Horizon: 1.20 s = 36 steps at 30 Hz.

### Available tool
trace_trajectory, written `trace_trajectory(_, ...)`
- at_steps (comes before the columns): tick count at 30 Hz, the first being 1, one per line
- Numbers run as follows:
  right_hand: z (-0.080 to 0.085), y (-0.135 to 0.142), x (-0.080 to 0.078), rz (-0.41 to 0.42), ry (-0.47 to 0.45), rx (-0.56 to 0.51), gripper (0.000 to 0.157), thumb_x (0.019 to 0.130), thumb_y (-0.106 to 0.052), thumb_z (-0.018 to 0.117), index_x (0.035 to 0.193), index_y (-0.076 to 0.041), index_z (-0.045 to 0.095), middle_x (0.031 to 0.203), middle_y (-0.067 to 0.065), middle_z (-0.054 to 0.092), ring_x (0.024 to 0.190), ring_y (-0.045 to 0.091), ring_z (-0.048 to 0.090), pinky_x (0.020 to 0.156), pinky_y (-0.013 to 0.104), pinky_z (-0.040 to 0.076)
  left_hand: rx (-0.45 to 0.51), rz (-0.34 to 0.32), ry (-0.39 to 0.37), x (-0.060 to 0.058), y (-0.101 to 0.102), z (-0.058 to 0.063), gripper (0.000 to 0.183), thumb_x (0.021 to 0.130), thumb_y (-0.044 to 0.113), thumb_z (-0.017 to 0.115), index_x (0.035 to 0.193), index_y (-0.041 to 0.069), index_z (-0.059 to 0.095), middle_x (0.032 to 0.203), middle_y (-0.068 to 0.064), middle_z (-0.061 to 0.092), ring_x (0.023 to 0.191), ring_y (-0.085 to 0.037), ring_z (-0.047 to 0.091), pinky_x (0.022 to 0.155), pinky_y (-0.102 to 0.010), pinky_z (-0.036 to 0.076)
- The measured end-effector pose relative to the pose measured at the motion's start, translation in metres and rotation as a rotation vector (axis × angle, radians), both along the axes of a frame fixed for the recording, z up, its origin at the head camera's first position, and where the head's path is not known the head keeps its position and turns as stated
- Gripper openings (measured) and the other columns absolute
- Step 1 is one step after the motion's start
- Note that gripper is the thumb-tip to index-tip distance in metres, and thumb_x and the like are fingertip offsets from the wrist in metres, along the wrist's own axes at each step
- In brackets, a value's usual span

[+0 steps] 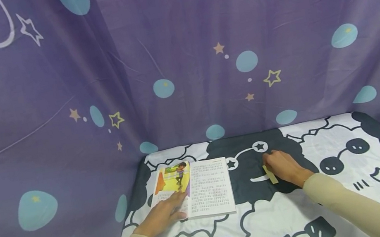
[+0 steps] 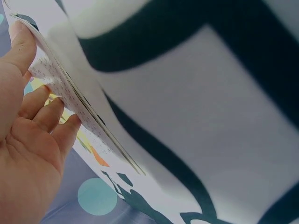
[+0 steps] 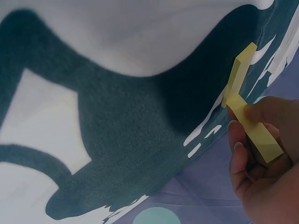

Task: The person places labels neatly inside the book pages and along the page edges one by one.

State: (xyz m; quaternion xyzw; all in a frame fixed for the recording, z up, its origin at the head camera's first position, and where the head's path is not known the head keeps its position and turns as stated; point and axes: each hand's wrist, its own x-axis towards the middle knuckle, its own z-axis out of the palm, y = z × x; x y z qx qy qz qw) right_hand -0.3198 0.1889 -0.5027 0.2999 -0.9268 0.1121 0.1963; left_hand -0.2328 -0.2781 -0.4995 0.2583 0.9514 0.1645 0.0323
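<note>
An open book (image 1: 211, 190) lies on the patterned cloth, its left page showing a colourful picture and its right page printed text. My left hand (image 1: 164, 215) rests on the left page with fingers extended; in the left wrist view the thumb (image 2: 23, 44) lies along the page edge. To the right of the book, my right hand (image 1: 282, 166) pinches a narrow yellow sticky note (image 3: 261, 133) between thumb and fingers. One end of that strip meets a thicker yellow sticky-note pad (image 3: 241, 70) on the dark part of the cloth.
A black-and-white cartoon cloth (image 1: 340, 202) covers the surface under both hands. Purple curtains (image 1: 191, 105) with stars and pale blue ovals hang behind it and at the sides.
</note>
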Motion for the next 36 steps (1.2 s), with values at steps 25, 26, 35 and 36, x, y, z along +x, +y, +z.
trace_trajectory(25,0.0022,0.0024,-0.0039,-0.010,-0.078,0.005,0.020,0.083,0.007,0.071,0.079,-0.010,0.062,0.069,-0.004,0.056,0.063,0.013,0.049,0.051,0.029,0.046,0.012,0.011,-0.040,-0.0029,-0.0014,-0.0010,0.072,0.097,0.046,0.065,0.160,0.022,0.040,0.161,-0.012,0.040,0.148,-0.029,0.038,0.118,-0.051,0.037)
trace_trajectory(26,0.0025,0.0024,-0.0040,-0.009,-0.084,0.002,0.020,0.084,0.007,0.070,0.079,-0.010,0.062,0.068,-0.004,0.056,0.064,0.013,0.049,0.051,0.029,0.046,0.014,0.009,-0.037,-0.0031,-0.0016,-0.0014,0.072,0.097,0.046,0.065,0.160,0.021,0.041,0.161,-0.013,0.040,0.147,-0.030,0.039,0.118,-0.051,0.037)
trace_trajectory(35,0.0051,0.0019,-0.0043,0.003,-0.158,-0.037,0.020,0.083,0.011,0.066,0.081,-0.008,0.061,0.069,-0.003,0.054,0.064,0.012,0.047,0.051,0.026,0.044,0.016,0.010,-0.041,-0.0022,-0.0030,-0.0033,0.072,0.097,0.048,0.064,0.160,0.022,0.039,0.161,-0.013,0.040,0.148,-0.031,0.038,0.119,-0.051,0.036)
trace_trajectory(36,0.0051,0.0017,-0.0044,0.001,-0.163,-0.038,0.020,0.083,0.011,0.066,0.081,-0.008,0.062,0.069,-0.003,0.054,0.064,0.012,0.047,0.051,0.026,0.044,0.018,0.010,-0.042,-0.0020,-0.0030,-0.0033,0.072,0.097,0.047,0.065,0.160,0.022,0.040,0.161,-0.013,0.040,0.148,-0.031,0.038,0.119,-0.052,0.036)
